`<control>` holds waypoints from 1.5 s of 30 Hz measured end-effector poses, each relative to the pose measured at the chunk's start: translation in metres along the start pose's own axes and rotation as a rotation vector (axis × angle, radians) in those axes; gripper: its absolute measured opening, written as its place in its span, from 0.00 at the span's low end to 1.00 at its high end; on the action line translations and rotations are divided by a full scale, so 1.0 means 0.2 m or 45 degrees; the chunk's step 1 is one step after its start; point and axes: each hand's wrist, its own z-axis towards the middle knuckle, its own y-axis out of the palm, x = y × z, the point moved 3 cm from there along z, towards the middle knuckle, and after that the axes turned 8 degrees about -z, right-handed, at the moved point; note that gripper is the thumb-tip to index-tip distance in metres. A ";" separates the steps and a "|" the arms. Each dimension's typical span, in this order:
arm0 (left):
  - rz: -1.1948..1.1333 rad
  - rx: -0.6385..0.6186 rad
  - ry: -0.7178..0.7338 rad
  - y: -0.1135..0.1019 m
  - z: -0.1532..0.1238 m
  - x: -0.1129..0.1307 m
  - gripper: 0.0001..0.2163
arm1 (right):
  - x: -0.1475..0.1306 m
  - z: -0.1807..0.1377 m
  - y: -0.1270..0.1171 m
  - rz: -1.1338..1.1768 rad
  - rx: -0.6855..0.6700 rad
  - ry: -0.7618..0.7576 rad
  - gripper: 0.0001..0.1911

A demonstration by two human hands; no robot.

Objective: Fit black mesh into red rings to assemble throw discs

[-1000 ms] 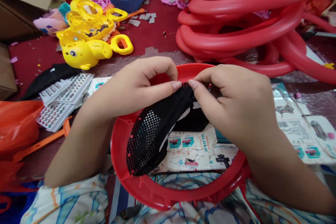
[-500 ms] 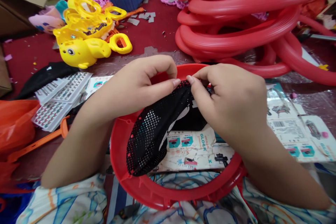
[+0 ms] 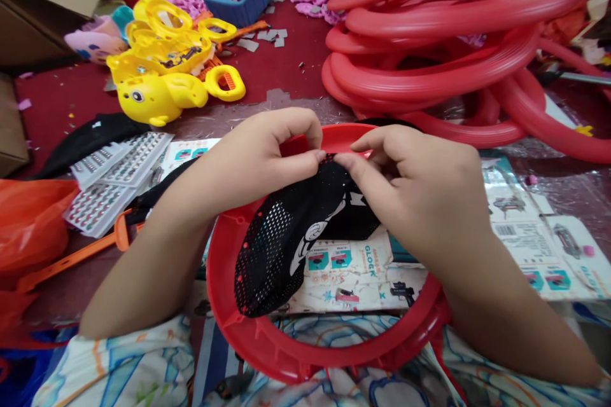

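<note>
A black mesh cloth with a white print hangs across a red plastic ring, which lies tilted towards my lap. At the far side of the ring, my left hand is closed, its thumb and forefinger pinching the cloth's upper edge. Close beside it, my right hand has its thumb on the same edge. Its forefinger is a little lifted from the thumb and the other fingers curl in, partly hidden. Printed cardboard shows through the ring's opening.
Big red tube rings are piled at back right. Yellow animal-shaped toy parts lie at back left, near a blue basket of grey pieces. Trays of small round parts and an orange strip are at left.
My right forefinger has lifted away from its thumb, and the thumb has shifted slightly left along the cloth's edge. More of the white print shows now. The view has shifted slightly.
</note>
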 end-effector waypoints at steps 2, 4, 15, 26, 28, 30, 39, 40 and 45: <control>-0.037 -0.011 -0.011 0.00 0.01 -0.02 0.04 | 0.01 -0.01 -0.01 0.200 -0.085 0.056 0.07; -0.104 -0.020 0.001 -0.01 0.01 -0.02 0.03 | 0.01 -0.02 -0.01 0.262 -0.180 0.107 0.10; -0.025 -0.197 -0.116 -0.11 -0.03 -0.03 0.28 | 0.04 0.01 -0.04 0.246 -0.309 0.036 0.10; 0.181 -0.177 -0.024 -0.12 -0.05 0.01 0.24 | 0.01 0.00 0.00 0.232 -0.029 0.048 0.12; 0.315 -0.140 -0.025 -0.11 -0.05 0.03 0.21 | 0.01 0.00 0.00 0.219 -0.009 0.025 0.13; 0.358 -0.141 -0.032 -0.10 -0.05 0.04 0.19 | 0.00 0.00 0.00 0.191 0.010 0.005 0.12; 0.143 -0.086 0.096 -0.06 -0.03 0.04 0.09 | 0.01 0.00 0.01 0.117 0.062 0.023 0.12; 0.156 -0.084 0.101 -0.05 -0.03 0.04 0.10 | 0.01 0.00 0.02 0.116 0.058 0.031 0.12; 0.242 -0.065 0.135 -0.02 -0.01 0.04 0.10 | 0.02 0.01 0.03 0.075 0.003 0.063 0.13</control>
